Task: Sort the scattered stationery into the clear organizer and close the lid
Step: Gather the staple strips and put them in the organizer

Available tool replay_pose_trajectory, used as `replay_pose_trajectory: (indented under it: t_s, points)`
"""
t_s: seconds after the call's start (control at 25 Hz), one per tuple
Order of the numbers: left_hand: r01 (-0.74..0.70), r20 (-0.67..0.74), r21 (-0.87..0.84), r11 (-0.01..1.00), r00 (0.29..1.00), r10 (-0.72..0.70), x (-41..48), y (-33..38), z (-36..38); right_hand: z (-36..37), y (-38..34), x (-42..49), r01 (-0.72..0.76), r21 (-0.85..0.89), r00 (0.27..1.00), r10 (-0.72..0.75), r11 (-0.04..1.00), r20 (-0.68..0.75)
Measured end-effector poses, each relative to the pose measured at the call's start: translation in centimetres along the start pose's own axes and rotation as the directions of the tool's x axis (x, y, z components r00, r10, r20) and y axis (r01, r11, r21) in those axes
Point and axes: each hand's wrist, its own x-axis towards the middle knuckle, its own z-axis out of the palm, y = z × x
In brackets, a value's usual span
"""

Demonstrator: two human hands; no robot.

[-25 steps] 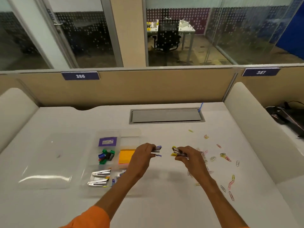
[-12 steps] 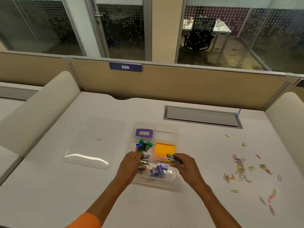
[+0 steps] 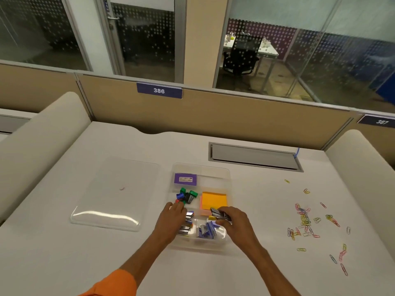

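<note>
The clear organizer (image 3: 229,187) sits mid-table, without its lid. It holds a purple box (image 3: 185,179), coloured binder clips (image 3: 186,196), orange sticky notes (image 3: 214,200), silver mini staplers (image 3: 185,229) at front left and blue ones (image 3: 206,230) at front right. My left hand (image 3: 170,221) rests over the front left compartment, fingers stretched out and holding nothing. My right hand (image 3: 236,224) hovers over the front right compartment, gripping a dark mini stapler (image 3: 220,215). Several coloured paper clips (image 3: 304,221) lie scattered on the table to the right.
The clear lid (image 3: 113,195) lies flat just left of the organizer. A grey cable hatch (image 3: 254,157) is set into the desk behind. Padded dividers flank the desk on both sides, and a tan partition runs along the back.
Both hands moved left from the paper clip area to the organizer. My left hand let go of its stapler in the front left compartment. The camera view shifted left.
</note>
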Motion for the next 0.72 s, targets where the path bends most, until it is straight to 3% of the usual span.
replay_pose_trajectory:
  t_s: [0.16, 0.28, 0.48, 0.72]
  points:
    - [-0.023, 0.019, 0.032, 0.999, 1.0, 0.023, 0.7, -0.2, 1.5, 1.0, -0.5, 0.2, -0.008, -0.038, 1.0, 0.008, 0.999, 0.007]
    - [0.002, -0.05, -0.111, 0.994, 0.999, -0.008, 0.2, -0.6, 0.5, 2.0, -1.4, 0.4, 0.02, -0.037, 0.999, -0.018, 0.999, 0.034]
    - [0.081, -0.322, -0.467, 0.881, 0.912, -0.255, -2.0, -3.2, -1.5, 4.8, -4.1, 1.3, 0.129, -0.091, 0.984, -0.117, 0.987, 0.134]
    - [0.183, -0.305, -0.589, 0.787, 0.852, -0.426, -3.3, -5.0, -2.3, 10.0, -7.6, 3.4, 0.209, -0.326, 0.962, -0.134, 0.922, 0.238]
